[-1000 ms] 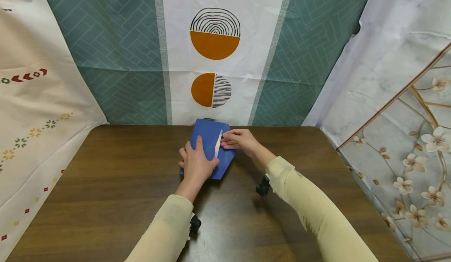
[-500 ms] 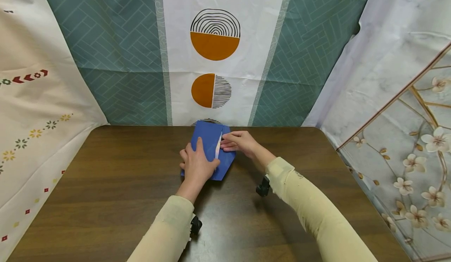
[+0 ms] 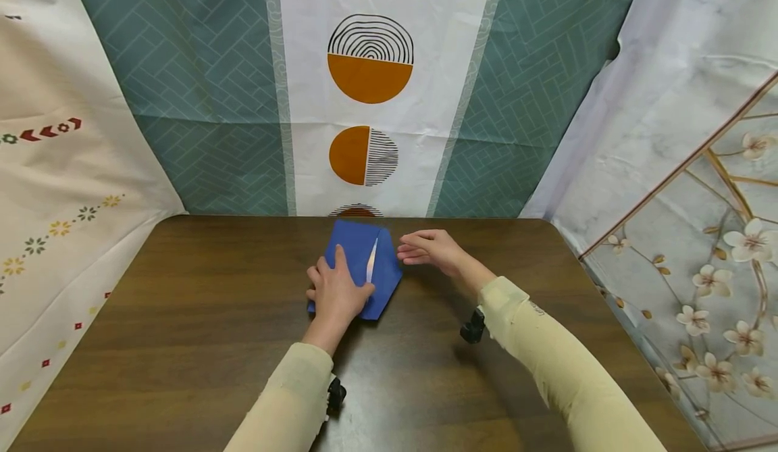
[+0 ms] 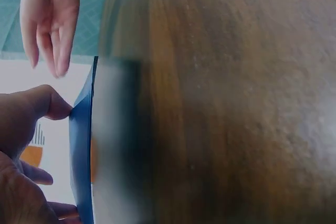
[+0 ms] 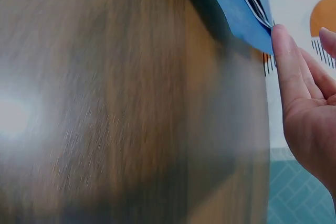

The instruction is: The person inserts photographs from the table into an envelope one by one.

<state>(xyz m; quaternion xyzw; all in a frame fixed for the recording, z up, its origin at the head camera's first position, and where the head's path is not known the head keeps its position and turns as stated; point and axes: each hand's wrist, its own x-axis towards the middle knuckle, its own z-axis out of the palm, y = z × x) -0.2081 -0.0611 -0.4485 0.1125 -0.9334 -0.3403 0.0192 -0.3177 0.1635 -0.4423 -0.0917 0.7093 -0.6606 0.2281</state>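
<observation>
A blue envelope slants above the far middle of the table, its pointed flap on the right. Through a narrow slit beside the flap, a pale paper strip shows. My left hand holds the envelope from the near left, thumb on its face and fingers towards its left edge. In the left wrist view the envelope appears nearly edge-on. Just right of the flap, my right hand has its fingers extended and holds nothing. Layered edges show in the envelope in the right wrist view, near the fingertips.
The brown wooden table reaches back to a hanging teal and white cloth. Patterned cloths hang at the left and right sides. A small black device sits at each wrist.
My right hand has let go of the flap and drawn back to the right. The envelope has come slightly nearer and lower with my left hand, and the slit looks narrower at its top.
</observation>
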